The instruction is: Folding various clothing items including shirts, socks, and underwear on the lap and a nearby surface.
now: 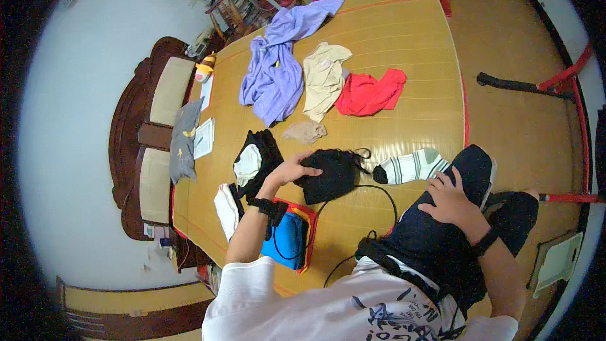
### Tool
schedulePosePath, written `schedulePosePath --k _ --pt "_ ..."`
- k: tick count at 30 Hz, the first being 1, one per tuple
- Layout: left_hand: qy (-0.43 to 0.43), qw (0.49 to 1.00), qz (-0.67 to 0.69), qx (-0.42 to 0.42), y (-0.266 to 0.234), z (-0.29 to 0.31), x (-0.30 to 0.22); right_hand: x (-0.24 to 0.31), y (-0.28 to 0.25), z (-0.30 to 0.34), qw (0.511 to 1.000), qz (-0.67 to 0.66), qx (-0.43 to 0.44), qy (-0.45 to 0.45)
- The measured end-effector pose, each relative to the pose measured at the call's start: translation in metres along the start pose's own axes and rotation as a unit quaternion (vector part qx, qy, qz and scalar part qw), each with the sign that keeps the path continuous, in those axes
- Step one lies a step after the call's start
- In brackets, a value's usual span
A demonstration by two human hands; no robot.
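My left hand (291, 173) is at the left edge of a folded black garment with drawstrings (331, 180). Its thumb lies over the cloth, and some fingers are partly hidden at the edge. My right hand (451, 199) rests on my dark-clad thigh, fingers spread and nothing in them. Just beyond it, a white sock with dark stripes (407, 167) lies flat on the mat. A small crumpled beige cloth (305, 131) sits past my left hand. To its left is a black clothing bundle (268, 151) with a white cloth (248, 164) on top.
Farther off lie a lavender garment (274, 72), a cream shirt (323, 79) and a red garment (369, 93). A blue folded item (287, 240) and white cloth (226, 211) lie near my left arm. A black cable (394, 199) loops across the bed mat (416, 38).
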State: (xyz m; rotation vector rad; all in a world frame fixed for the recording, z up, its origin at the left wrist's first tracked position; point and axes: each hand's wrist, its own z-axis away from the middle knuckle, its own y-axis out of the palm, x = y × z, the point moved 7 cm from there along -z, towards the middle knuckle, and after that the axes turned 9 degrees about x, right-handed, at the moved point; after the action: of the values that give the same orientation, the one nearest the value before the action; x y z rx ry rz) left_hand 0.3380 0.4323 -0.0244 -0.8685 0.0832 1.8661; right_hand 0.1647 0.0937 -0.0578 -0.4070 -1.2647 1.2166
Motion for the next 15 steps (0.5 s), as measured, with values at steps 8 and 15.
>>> schedulePosePath --k 8,15 --pt "-0.01 0.996 0.069 -0.052 -0.008 0.001 0.046 -0.001 0.001 0.0 0.999 -0.007 0.047 0.014" --pt "0.106 0.934 -0.134 -0.314 -0.075 -0.051 0.01 -0.002 0.002 -0.001 1.0 0.001 -0.009 -0.007"
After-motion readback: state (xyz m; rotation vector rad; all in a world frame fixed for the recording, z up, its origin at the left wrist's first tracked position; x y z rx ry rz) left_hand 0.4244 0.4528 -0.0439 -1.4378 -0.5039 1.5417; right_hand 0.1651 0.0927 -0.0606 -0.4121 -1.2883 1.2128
